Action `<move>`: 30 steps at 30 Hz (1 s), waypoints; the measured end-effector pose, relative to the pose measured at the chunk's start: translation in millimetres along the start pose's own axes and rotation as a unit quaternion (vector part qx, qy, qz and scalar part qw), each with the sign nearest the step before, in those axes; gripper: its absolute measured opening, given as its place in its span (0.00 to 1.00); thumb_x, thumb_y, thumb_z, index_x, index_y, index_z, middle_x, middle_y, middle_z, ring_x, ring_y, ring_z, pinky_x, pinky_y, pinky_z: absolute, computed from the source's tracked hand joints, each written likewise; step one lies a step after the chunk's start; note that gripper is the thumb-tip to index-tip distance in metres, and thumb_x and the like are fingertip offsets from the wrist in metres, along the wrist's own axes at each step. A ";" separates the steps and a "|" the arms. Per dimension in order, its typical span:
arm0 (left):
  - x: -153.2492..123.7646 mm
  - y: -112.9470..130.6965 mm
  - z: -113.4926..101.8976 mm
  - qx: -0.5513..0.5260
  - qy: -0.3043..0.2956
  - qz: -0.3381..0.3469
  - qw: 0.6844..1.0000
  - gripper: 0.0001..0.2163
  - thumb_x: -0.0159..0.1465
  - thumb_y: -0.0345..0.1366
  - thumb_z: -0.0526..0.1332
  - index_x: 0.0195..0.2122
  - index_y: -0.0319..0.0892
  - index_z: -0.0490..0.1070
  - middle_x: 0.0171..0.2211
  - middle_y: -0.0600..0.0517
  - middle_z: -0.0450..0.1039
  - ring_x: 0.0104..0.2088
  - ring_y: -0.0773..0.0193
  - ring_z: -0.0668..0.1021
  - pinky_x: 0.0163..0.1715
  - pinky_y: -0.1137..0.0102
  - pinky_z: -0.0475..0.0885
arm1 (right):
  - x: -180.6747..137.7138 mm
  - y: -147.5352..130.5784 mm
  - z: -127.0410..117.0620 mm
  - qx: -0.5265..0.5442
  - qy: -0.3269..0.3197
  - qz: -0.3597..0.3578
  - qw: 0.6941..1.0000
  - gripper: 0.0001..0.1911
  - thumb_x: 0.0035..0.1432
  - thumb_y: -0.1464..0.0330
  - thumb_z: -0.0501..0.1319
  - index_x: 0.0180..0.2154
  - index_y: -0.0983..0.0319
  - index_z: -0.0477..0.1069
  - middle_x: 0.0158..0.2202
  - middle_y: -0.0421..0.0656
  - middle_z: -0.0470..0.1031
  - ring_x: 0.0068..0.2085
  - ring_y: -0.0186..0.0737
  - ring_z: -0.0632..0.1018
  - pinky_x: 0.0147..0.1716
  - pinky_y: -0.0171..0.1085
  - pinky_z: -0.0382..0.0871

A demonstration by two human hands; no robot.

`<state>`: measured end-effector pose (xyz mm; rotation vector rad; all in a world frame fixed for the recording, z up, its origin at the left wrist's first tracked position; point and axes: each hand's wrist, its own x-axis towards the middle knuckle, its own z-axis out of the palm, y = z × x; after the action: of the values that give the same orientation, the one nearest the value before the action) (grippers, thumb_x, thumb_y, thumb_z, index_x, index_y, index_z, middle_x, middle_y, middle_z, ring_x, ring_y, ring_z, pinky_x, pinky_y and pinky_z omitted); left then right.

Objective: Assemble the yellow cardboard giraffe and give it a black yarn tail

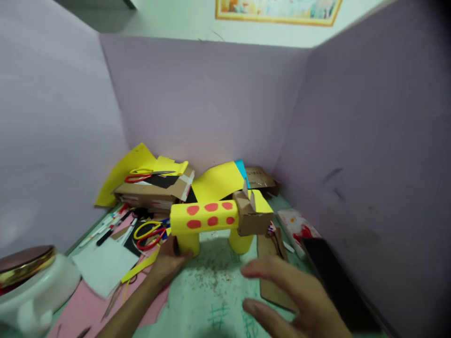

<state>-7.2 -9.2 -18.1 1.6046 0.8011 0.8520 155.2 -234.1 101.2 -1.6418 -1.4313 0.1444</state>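
A yellow paper-tube animal [207,218] with red spots and a brown cardboard head [252,217] stands on the green table [211,295]. My left hand [168,264] touches its rear leg, with the fingers curled against the tube. My right hand [292,300] hovers near the camera in front of the animal, blurred, with fingers spread and nothing in it. A strip of brown cardboard [273,277] lies partly under that hand.
Purple partition boards [197,103] wall in the table on three sides. Behind the animal lie yellow paper [218,180], a cardboard box [155,190] with scissors [146,174] on it, and more scissors [150,234]. Pens, white paper [104,265], pink paper and a white lidded jar [31,281] sit left. A dark phone [334,277] lies right.
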 end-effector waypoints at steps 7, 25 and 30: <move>12.5 16.3 -6.2 -0.112 -0.040 0.053 0.991 0.30 0.42 0.38 0.70 0.47 0.40 0.64 0.45 0.45 0.75 0.44 0.52 0.76 0.41 0.64 0.72 | 137.8 -54.8 43.4 -0.203 -0.174 -0.145 0.953 0.36 0.38 0.66 0.71 0.52 0.60 0.67 0.50 0.49 0.72 0.50 0.54 0.72 0.47 0.48 0.67; 19.9 1.7 8.4 -0.076 -0.044 0.043 0.995 0.19 0.56 0.32 0.66 0.49 0.39 0.66 0.43 0.49 0.72 0.41 0.59 0.76 0.41 0.59 0.73 | 154.6 -22.3 104.4 -0.344 -0.277 -0.096 0.892 0.36 0.40 0.60 0.67 0.53 0.62 0.64 0.45 0.49 0.76 0.44 0.53 0.76 0.38 0.43 0.66; 19.8 -2.6 11.9 -0.062 -0.037 0.049 0.996 0.23 0.52 0.30 0.68 0.49 0.40 0.66 0.43 0.49 0.72 0.41 0.58 0.75 0.41 0.59 0.73 | 151.8 -24.5 103.5 -0.341 -0.287 -0.093 0.890 0.36 0.41 0.60 0.66 0.53 0.62 0.63 0.45 0.50 0.75 0.45 0.54 0.75 0.39 0.43 0.66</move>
<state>13.0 2.1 -20.0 1.5654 0.6102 0.8891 121.9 -53.9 128.7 -2.1097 -2.2703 0.0083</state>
